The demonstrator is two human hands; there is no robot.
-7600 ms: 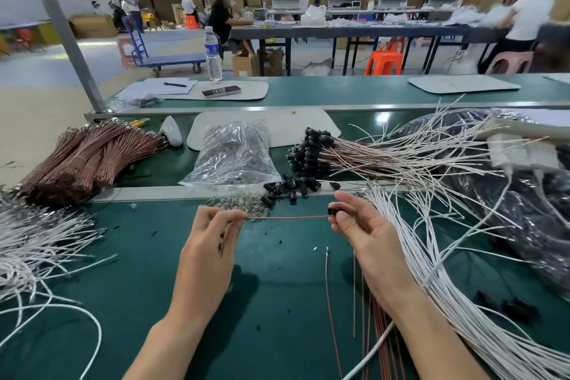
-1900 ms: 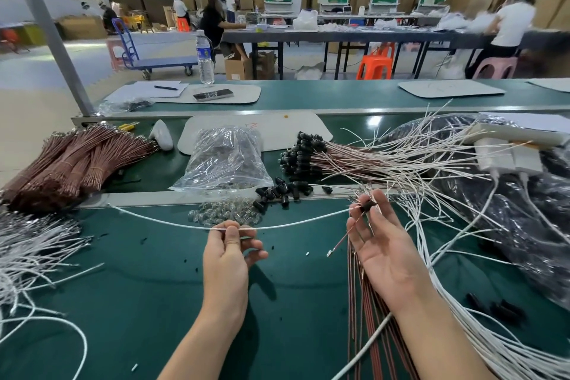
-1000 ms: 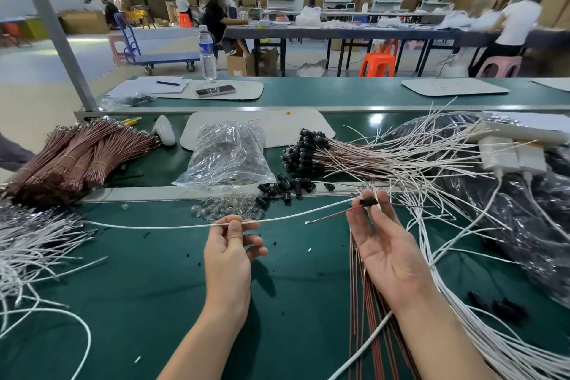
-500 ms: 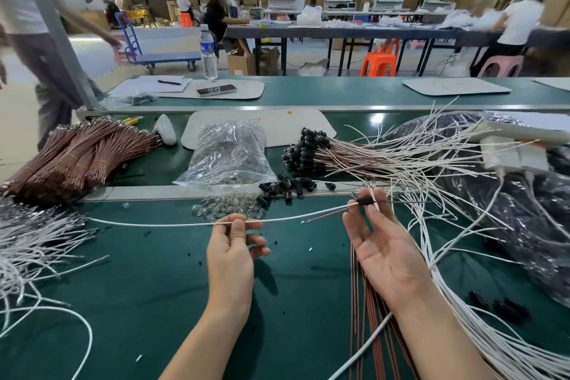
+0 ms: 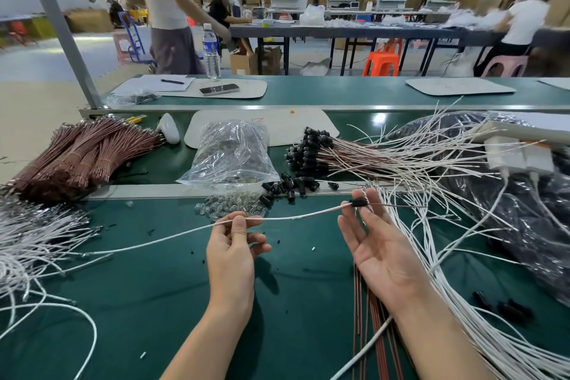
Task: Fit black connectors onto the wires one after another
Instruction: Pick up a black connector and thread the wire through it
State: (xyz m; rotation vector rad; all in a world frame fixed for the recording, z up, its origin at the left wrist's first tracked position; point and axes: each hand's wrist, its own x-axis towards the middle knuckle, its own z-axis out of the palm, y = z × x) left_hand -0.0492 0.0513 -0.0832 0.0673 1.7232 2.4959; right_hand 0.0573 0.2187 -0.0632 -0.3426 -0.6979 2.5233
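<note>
Two hands share this step. The left hand (image 5: 231, 253) pinches a white wire (image 5: 293, 218) between thumb and forefinger, well back from its tip. The right hand (image 5: 379, 253) lies palm up, fingers nearly straight, with a black connector (image 5: 358, 202) nipped at the fingertips, above the green bench top (image 5: 154, 302) and just on the near side of the metal rail (image 5: 138, 191). The white wire's right end meets the connector's left mouth, and a thin brown wire (image 5: 394, 204) runs out of its right side. Whether the white tip is fully seated cannot be told.

To do it well, I would keep wire and connector in one straight line and bring the left pinch closer to the tip so the span between does not bow. The push should be steady, with the right fingertips stopping the connector from rolling and without driving the brown wire out. Loose connectors (image 5: 287, 187) lie close by at the rail, and finished pairs (image 5: 308, 148) are heaped just beyond.
</note>
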